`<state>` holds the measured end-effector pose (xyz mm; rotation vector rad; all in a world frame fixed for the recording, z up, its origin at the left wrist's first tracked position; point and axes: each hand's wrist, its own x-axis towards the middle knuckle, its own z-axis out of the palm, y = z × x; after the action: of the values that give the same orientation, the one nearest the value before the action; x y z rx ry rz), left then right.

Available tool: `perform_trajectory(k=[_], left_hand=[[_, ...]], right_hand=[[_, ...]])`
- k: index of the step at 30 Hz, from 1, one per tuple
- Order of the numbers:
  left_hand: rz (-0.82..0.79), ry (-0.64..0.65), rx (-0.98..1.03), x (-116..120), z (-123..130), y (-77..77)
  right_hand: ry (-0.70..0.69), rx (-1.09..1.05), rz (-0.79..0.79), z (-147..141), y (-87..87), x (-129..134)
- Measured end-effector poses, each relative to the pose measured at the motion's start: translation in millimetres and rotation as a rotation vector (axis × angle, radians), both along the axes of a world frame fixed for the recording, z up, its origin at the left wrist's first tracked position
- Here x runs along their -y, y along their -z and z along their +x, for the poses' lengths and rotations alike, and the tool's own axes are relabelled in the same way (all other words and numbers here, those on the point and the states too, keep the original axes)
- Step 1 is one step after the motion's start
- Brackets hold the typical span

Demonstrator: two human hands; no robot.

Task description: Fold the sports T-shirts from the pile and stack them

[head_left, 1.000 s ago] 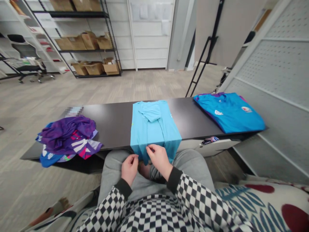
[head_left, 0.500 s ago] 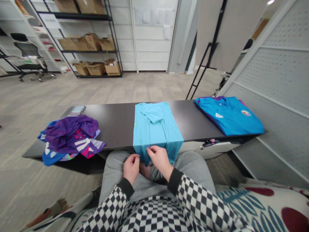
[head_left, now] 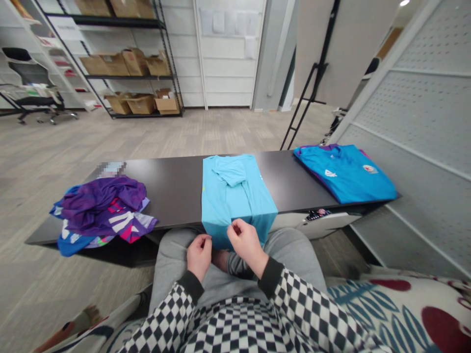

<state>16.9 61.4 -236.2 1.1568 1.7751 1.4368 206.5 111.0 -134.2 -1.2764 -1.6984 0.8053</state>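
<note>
A light blue shirt (head_left: 239,198) lies on the dark table with its sides and sleeves laid inward, and its lower part hangs over the front edge. My right hand (head_left: 247,243) pinches the fabric near the middle of this hanging part. At the shirt's lower left corner, the thumb and forefinger of my left hand (head_left: 199,255) are pressed together on the hem; the exact grip is small and partly hidden. Both hands are above my lap, close to the table's edge.
Crumpled purple and blue shirts (head_left: 105,206) are heaped on the left of the table (head_left: 174,189). Folded blue shirts (head_left: 348,176) are stacked at the right end. Below the edge, an open white drawer (head_left: 326,225) juts out. A patterned cushion or cover (head_left: 390,304) is beside me.
My right hand has moved slightly right and up, drawing the pinched fabric with it. The dangling strip beside it no longer shows. My left hand is nearly still; the view has shifted a little.
</note>
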Motion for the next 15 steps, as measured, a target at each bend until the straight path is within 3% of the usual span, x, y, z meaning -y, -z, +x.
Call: perform_trajectory(k=[10, 15], left_hand=[[0.098, -0.181, 0.015, -6, -5, 10.4], [0.065, -0.079, 0.097, -12, -11, 16.0]], right_hand=[[-0.034, 0.05, -0.092, 11, 28.3, -5], [-0.014, 0.126, -0.099, 55, 41.3, -3]])
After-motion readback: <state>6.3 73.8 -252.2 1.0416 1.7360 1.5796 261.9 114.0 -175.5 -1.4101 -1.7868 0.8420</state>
